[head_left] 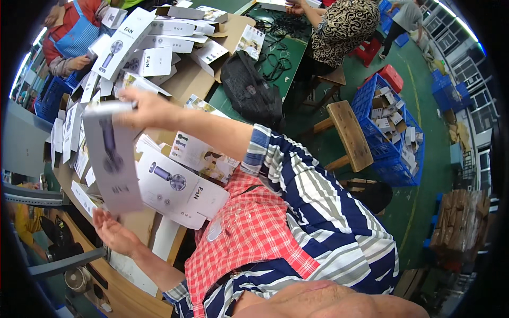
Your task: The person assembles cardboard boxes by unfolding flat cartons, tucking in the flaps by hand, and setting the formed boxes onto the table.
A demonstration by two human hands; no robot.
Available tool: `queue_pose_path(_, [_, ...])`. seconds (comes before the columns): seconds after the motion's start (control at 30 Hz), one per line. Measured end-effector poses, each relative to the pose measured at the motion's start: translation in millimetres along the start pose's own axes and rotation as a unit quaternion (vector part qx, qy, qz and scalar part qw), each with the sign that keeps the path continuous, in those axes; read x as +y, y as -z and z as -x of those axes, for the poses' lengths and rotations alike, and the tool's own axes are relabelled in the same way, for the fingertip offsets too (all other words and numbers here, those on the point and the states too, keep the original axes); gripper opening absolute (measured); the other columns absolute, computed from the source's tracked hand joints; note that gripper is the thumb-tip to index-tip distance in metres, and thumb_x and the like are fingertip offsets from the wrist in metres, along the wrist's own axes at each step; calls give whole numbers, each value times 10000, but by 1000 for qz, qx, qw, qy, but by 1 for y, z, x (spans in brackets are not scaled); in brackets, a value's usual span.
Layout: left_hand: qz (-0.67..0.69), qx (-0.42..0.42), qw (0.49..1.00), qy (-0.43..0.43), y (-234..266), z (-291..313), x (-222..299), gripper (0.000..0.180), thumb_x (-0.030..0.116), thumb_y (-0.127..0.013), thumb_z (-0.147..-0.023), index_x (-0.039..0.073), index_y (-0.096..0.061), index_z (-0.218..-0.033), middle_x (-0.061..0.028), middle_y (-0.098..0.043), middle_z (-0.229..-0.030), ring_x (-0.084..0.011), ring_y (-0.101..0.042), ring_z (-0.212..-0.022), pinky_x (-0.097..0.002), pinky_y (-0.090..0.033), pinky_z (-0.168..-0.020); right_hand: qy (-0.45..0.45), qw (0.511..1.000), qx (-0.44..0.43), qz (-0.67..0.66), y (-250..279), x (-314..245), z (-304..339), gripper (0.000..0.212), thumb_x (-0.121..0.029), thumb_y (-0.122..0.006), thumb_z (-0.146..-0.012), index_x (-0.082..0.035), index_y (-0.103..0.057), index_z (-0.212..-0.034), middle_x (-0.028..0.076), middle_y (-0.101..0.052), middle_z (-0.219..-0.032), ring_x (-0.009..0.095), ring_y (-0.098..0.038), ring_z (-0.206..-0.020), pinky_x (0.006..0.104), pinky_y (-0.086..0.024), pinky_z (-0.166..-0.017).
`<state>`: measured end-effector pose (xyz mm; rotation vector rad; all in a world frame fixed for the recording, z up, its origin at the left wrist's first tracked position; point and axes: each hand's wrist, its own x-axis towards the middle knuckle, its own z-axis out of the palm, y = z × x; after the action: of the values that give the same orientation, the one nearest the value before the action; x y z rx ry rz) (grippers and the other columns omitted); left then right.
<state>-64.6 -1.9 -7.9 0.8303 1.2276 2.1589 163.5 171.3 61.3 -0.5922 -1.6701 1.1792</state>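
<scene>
Two bare hands are working on one flat white carton [112, 159], the printed fan box that is standing nearly upright between them over the cluttered table. I am seeing the right hand [144, 107] gripping the carton's top edge, its fingers curled closed around the folded flap there. I am seeing the left hand [112, 231] sitting under the carton's bottom end, palm turned up and fingers spread loosely; it is touching or just short of the lower edge, and I cannot tell which because of the blur. Both forearms are wearing striped blue, white and grey sleeves, and a red checked apron [249, 233] is covering the lap below them.

Beside the held carton another flat white fan box [177, 188] is lying on the brown cardboard sheet [185, 79] that is covering the table. More white boxes are piling up in a heap [154, 45] toward the far end, and a black mesh bag [249, 87] is lying just past them on the green surface. A wooden stool [350, 135] is standing on the green floor to the right, next to a blue plastic crate [389, 132] filled with small cartons. Other people are sitting at the far side, one in a patterned top [342, 26].
</scene>
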Motion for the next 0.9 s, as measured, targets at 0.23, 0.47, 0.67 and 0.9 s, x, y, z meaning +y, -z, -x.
queue_pose_path(0.23, [-190,-13,978,85,19,11,-39,396,108,-446,-843,-6,-380,-1216,-108,-443,-1165,-238,-435,-1070,-323,-324,-920,-119,939,-120,300,-45,90,54,569,-230,-602,-725,83,-370,-1141,280,-465,-1111,402,-486,-1004,405,-409,-864])
queue_pose_path(0.47, [-90,-143,950,261,-25,30,-62,513,167,-452,-846,14,-275,-1302,-118,-414,-1240,-225,-446,-1097,-346,-370,-897,-124,921,-78,360,-80,84,86,745,-225,-605,-748,98,-191,-1277,305,-243,-1304,396,-260,-1226,450,-246,-994])
queue_pose_path(0.67, [-119,-122,961,219,-27,37,-21,451,181,-433,-888,9,-293,-1280,-113,-430,-1234,-216,-437,-1111,-350,-330,-944,-25,980,-28,198,-54,36,95,671,-212,-558,-804,21,-184,-1310,329,-381,-1206,418,-446,-1086,390,-369,-919])
queue_pose_path(0.9, [-12,-150,957,248,-31,38,24,451,256,-462,-902,53,-310,-1275,-121,-421,-1252,-206,-447,-1105,-339,-396,-906,-41,988,-149,10,-61,-15,107,364,-194,-532,-828,-19,-433,-1131,249,-574,-881,374,-574,-818,382,-457,-696])
